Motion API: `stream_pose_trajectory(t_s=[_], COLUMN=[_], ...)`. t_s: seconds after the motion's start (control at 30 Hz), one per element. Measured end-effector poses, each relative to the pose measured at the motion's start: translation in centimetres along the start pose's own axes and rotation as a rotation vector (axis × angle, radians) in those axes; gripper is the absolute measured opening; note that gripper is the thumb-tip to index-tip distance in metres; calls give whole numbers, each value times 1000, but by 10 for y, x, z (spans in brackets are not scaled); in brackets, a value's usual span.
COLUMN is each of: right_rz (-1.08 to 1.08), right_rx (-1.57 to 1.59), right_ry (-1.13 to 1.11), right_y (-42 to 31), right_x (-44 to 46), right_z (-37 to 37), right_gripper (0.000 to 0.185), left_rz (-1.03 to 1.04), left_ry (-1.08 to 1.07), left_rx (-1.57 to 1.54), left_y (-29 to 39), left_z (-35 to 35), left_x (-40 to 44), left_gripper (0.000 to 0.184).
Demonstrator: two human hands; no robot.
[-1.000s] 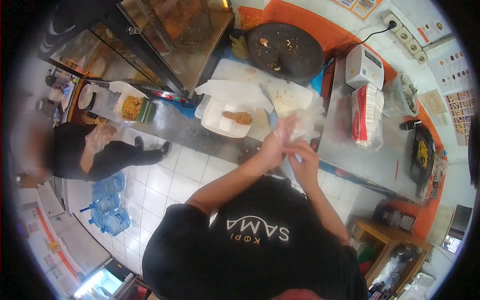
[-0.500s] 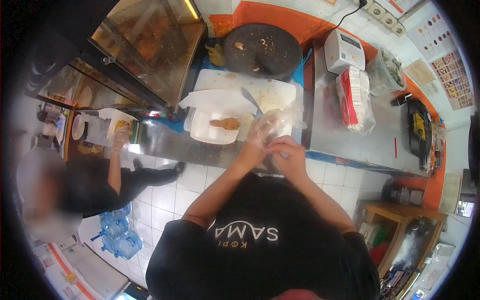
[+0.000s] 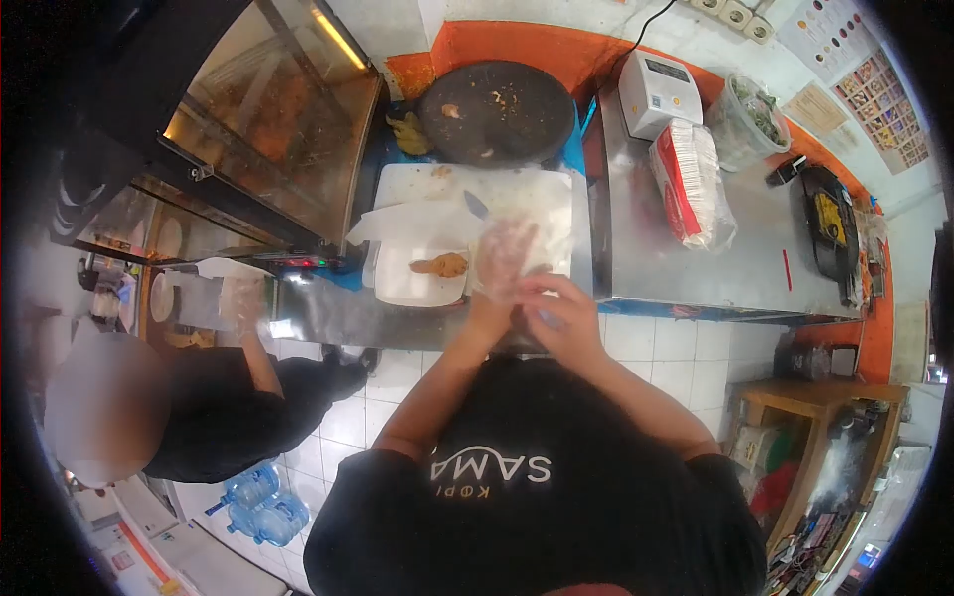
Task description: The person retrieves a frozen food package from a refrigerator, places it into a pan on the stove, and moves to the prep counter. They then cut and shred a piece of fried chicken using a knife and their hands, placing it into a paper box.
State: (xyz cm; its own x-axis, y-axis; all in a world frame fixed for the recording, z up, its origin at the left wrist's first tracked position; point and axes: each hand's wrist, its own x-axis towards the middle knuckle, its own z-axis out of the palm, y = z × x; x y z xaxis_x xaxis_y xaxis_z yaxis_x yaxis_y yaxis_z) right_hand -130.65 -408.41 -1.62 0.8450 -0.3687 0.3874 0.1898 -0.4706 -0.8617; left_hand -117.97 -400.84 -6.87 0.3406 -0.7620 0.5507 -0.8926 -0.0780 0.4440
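Note:
My left hand point(image 3: 504, 260), inside a clear plastic glove, has its fingers spread over the white cutting board point(image 3: 547, 191). Beside its wrist, my bare right hand point(image 3: 561, 316) pinches the loose edge of the glove. Left of my gloved hand, a brown fried piece point(image 3: 440, 265) lies in an open white box point(image 3: 397, 283). A knife blade point(image 3: 476, 206) shows on the board above my left hand; its handle is hidden.
A dark round stone slab point(image 3: 497, 114) stands behind the board, beside a glass display case point(image 3: 268, 119). On the right counter are a white printer point(image 3: 659, 96), a red-white pack point(image 3: 686, 189) and a tub point(image 3: 745, 124). A co-worker point(image 3: 219, 412) stands left.
My left hand's fingers have spread inside the glove, and more of the knife blade shows. The co-worker's hand has moved to the food box at the left. The whole view has shifted.

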Motion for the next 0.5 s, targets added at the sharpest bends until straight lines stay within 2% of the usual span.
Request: stream_pose_trajectory(t_s=[0.07, 0.1, 0.17, 0.2, 0.27, 0.3, 0.37, 0.5], right_rz=[-84, -87, -6, -8, 35, 35, 60, 95], right_rx=[-195, -196, -169, -170, -88, -89, -142, -132], right_ry=[148, 151, 171, 174, 187, 188, 157, 68], right_y=[-4, -3, 4, 7, 12, 14, 20, 25], right_x=[-1, 0, -1, -1, 0, 2, 6, 7], right_z=[-1, -1, 3, 7, 18, 18, 18, 17], right_gripper=[25, 25, 23, 23, 21, 21, 15, 9], left_rz=[-411, -408, -756, -753, -604, -604, -686, -677], left_ry=[186, 187, 321, 318, 261, 260, 345, 357], left_rx=[-278, -277, -1528, -1528, -1500, -1501, -1764, -1762], left_y=[8, 9, 12, 15, 27, 26, 22, 9], left_z=[0, 5, 12, 14, 5, 7, 10, 15], left_x=[10, 9, 8, 6, 11, 11, 8, 3], left_gripper=[46, 46, 58, 58, 70, 70, 67, 70])
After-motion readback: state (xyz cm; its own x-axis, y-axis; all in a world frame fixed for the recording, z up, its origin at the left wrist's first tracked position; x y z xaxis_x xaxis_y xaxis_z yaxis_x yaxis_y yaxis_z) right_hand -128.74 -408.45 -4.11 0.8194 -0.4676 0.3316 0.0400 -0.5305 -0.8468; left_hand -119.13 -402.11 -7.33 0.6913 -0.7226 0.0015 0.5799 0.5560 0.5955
